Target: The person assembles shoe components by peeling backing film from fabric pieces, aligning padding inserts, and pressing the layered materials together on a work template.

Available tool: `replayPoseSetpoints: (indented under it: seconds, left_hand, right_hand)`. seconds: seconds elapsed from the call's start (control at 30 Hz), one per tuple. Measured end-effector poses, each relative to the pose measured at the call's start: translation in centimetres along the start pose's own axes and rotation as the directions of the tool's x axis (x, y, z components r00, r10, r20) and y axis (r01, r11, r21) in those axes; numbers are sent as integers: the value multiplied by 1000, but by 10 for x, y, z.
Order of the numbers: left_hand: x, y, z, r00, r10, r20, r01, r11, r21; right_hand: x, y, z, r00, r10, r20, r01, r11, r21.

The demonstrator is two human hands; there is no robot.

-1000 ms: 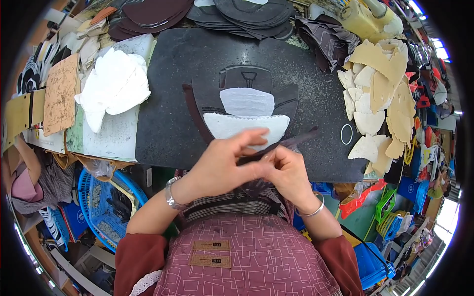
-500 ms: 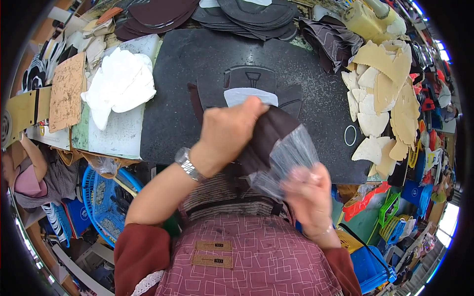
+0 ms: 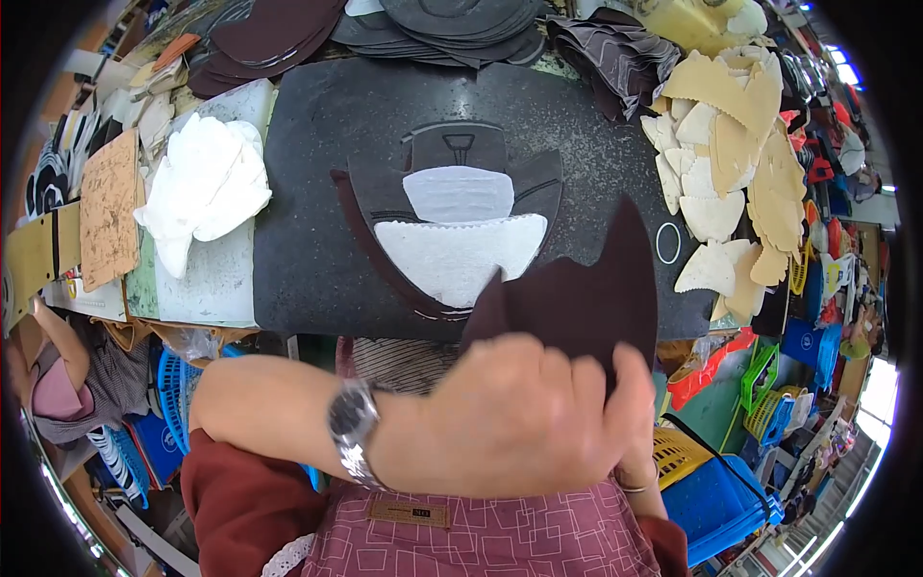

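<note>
My left hand (image 3: 524, 413), a watch on its wrist, is closed at the lower edge of a dark brown, curved shoe-upper piece (image 3: 596, 298). My right hand (image 3: 630, 438) is mostly hidden behind the left; its visible finger bends against the piece's lower right side. Two points of the piece rise above my hands, over the near edge of the black work mat (image 3: 317, 212). Flat on the mat lies a dark shoe upper (image 3: 461, 144) with a pale lining patch (image 3: 458, 192) and a white, zigzag-edged patch (image 3: 461, 255) on it.
White cut pieces (image 3: 207, 183) lie at left beside a brown board (image 3: 110, 207). Stacked dark pieces (image 3: 452, 29) fill the back, with folded dark pieces (image 3: 615, 58) to their right. Beige and cream cutouts (image 3: 721, 144) and a white ring (image 3: 668, 243) are at right. Someone's arm (image 3: 62, 337) shows far left.
The brown piece has come down nearer me and spread wider. My left hand has crossed in front of my right. Clear film on the piece is out of sight, and the white patch is uncovered.
</note>
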State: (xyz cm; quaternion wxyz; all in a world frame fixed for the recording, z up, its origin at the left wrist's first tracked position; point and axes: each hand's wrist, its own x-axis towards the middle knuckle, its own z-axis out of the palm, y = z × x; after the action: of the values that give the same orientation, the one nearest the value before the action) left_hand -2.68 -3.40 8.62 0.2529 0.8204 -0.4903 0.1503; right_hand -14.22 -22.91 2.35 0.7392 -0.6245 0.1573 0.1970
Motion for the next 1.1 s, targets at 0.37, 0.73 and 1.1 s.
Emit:
replayPoseSetpoints:
  seconds: [0.37,0.73,1.1]
  left_hand:
    - [-128,-10,13,583,-569,580,328,-488,-809]
    - [-110,-28,64,927,-310,210,-246,-927,-283]
    - [-96,-31,30,513,-400,759,-274,-915,-298]
  right_hand:
    - [56,-51,71,922,105,374,-345,663,664]
    - [54,-33,71,931,-42,363,-310,439,844]
    - [59,-16,61,922,-14,386,-367,277,888]
